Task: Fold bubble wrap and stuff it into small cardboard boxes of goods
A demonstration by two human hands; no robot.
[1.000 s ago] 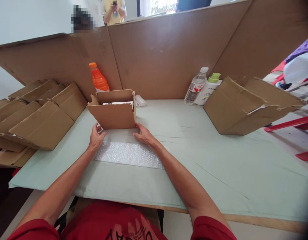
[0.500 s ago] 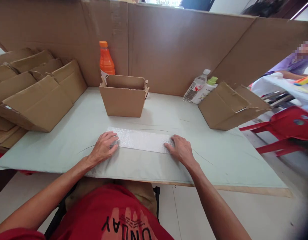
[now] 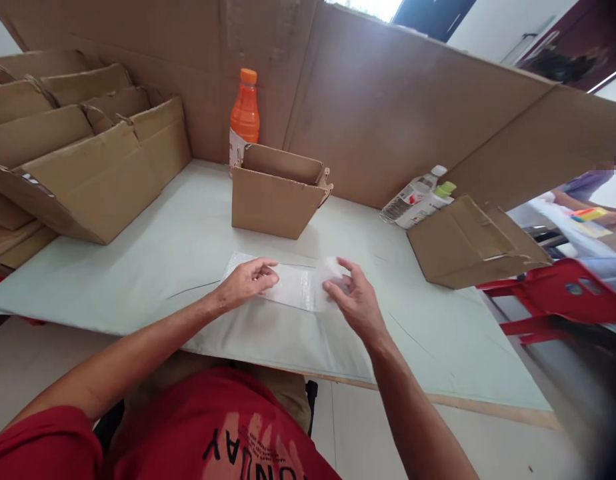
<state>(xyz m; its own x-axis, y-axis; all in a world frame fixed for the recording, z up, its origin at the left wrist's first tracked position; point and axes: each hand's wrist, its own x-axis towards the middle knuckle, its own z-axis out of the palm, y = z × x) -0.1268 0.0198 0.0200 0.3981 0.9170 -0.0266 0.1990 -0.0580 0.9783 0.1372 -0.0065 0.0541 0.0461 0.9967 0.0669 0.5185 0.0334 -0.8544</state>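
we are pressing our left hand [image 3: 248, 283] flat, fingers loosely curled, on the near left part of the bubble wrap [image 3: 293, 285], which is lying on the worktop [image 3: 188, 247] between our hands. our right hand [image 3: 353, 300] is pinching and lifting the wrap's right end, fingers narrow around it. just beyond our hands an open cardboard box [image 3: 275, 197] is standing, an orange bottle [image 3: 244, 120] behind it. beyond our right hand another box [image 3: 468, 243] is lying tipped, two bottles [image 3: 418, 198] beside it.
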